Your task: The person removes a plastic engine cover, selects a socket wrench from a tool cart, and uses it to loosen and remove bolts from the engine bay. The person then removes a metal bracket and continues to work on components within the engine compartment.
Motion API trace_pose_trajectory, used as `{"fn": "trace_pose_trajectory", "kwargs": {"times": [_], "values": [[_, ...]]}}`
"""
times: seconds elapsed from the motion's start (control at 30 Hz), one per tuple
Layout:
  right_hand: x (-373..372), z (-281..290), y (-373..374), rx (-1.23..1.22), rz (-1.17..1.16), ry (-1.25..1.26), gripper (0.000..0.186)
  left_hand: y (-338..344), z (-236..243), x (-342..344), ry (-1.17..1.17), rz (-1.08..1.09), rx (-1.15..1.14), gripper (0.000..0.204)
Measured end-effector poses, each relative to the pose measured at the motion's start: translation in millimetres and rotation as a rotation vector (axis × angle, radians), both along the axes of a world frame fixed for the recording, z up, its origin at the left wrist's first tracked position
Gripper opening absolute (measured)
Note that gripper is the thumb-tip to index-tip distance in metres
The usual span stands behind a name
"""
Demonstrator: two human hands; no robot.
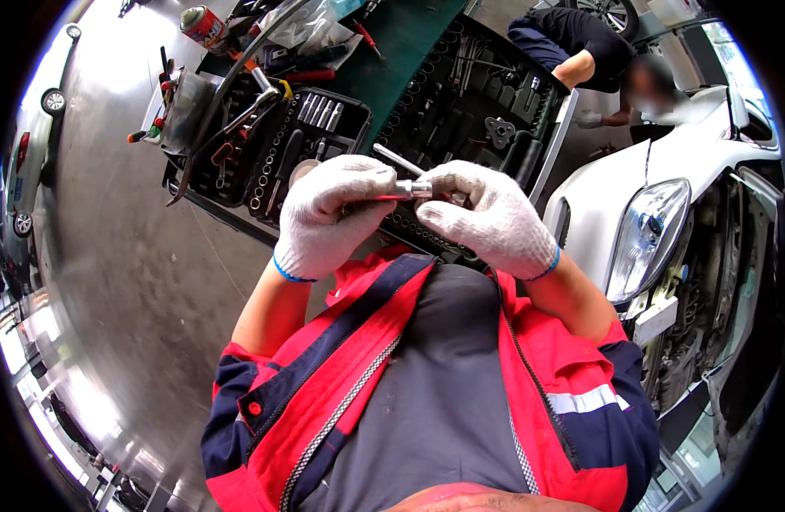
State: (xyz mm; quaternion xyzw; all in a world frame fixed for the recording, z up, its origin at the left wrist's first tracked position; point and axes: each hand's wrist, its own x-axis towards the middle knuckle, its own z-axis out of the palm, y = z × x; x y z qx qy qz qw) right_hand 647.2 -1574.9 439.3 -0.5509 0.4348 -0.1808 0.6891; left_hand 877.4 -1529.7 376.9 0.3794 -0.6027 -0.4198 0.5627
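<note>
Out on a workshop floor, the biggest thing in view is the white car (580,205) over on the right, its engine bay exposed behind the headlight (653,235). Beyond its nose there's a co-worker (593,43) in dark clothes, bent low. Ahead of the wearer, here's the green counter (401,64), and beside that bare green stretch a large black tool case (495,111), packed with fitted tools. Left of it, a smaller black case (277,162), with a row of silver sockets (320,111) near its far edge.

Now in to the hands, both in white knit gloves, raised in front of the chest! The left hand (337,209) has its fingers curled, pinching; the right hand (486,213) faces it, thumb and forefinger closed in from the other side. And between them, the small shiny metal piece (415,189), a short cylinder lying nearly level, long axis running left to right from one set of fingertips to the other. Neither hand is nearer: each meets its own end. A slim red strip (391,198) shows just under the left end. Just beyond, a silver rod (397,159) slants away; whether the right hand holds it, I can't tell.
</note>
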Motion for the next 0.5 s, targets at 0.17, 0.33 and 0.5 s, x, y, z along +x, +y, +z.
{"fn": "trace_pose_trajectory", "kwargs": {"times": [0.17, 0.33, 0.5], "values": [[3.1, -2.1, 8.3, -0.203, -0.016, 0.004, 0.021, 1.7, 7.5, -1.0, -0.194, 0.015, -0.226, 0.035], [1.4, -8.4, 10.4, -0.344, 0.022, -0.041, 0.019, 8.0, 8.2, -5.8, -0.235, 0.074, -0.200, 0.033], [-2.9, -23.4, 14.1, -0.215, -0.102, 0.042, 0.022, 4.1, 10.2, -21.4, -0.348, 0.037, -0.025, 0.026]]}}
